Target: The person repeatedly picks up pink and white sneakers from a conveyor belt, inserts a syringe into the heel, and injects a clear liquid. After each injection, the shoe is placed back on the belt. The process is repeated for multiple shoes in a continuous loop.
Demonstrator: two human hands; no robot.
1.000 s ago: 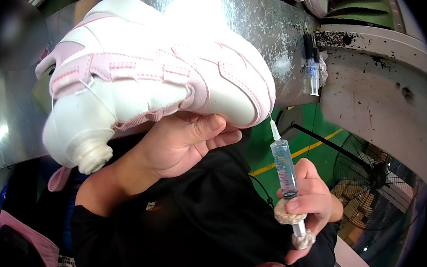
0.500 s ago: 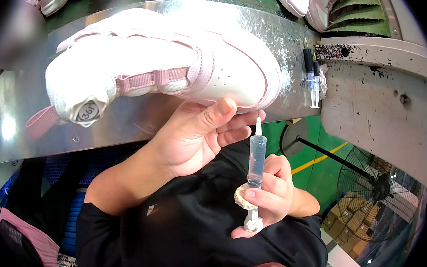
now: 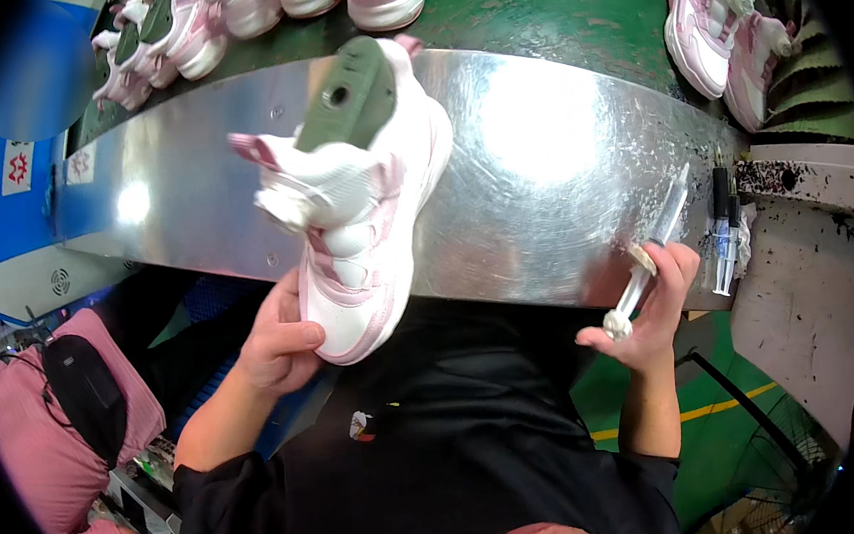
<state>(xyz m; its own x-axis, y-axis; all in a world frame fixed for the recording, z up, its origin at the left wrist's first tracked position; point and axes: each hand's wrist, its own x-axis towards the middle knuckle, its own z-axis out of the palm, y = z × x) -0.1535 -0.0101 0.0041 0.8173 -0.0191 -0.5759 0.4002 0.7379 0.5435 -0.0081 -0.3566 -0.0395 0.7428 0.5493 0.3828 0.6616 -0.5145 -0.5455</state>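
the left hand [image 3: 278, 344] grips the toe of a white and pink shoe [image 3: 379, 291], its thumb along the toe's side; how far the other fingers wrap beneath is hidden. the left forearm slants up from the lower left, elbow bent, and the wrist sits just off the near edge of the metal tabletop [image 3: 535, 238]. the shoe is held up over the left half of the tabletop, toe toward the person, heel toward the far edge, a green insert [image 3: 353, 87] filling its opening.

the right hand [image 3: 659, 314] is raised well apart from the shoe, near the tabletop's near right corner, its forearm almost upright. its fingers curl closely around a clear syringe [image 3: 666, 213], the thumb by the plunger end, the tip tilted away and to the right.

two slim dark-topped tubes [image 3: 723, 259] lie along the tabletop's right edge. beyond the far edge, a row of shoes [image 3: 246, 5] stands on a green surface [image 3: 518, 19].
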